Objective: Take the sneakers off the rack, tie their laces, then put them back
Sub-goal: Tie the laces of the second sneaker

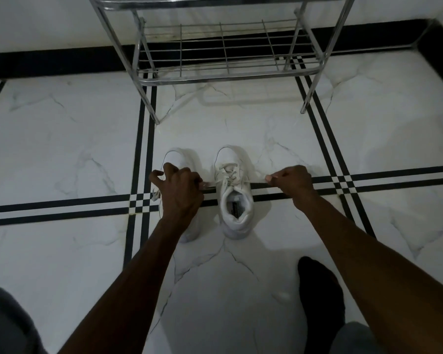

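Two white sneakers stand side by side on the marble floor, toes pointing away from me. The right sneaker (234, 200) is fully visible, its laces (230, 175) stretched out to both sides. My right hand (293, 181) pinches one lace end to the right of it. My left hand (179, 187) grips the other lace end and hovers over the left sneaker (175, 155), hiding most of it. A loose lace end of the left sneaker lies at its left side. The metal wire shoe rack (223, 52) stands beyond the shoes, its lower shelf bare.
White marble floor with black stripe bands (143, 139) crossing it. A black skirting runs along the wall behind the rack. My foot in a black sock (320, 295) rests at lower right, and my knees show at both bottom corners.
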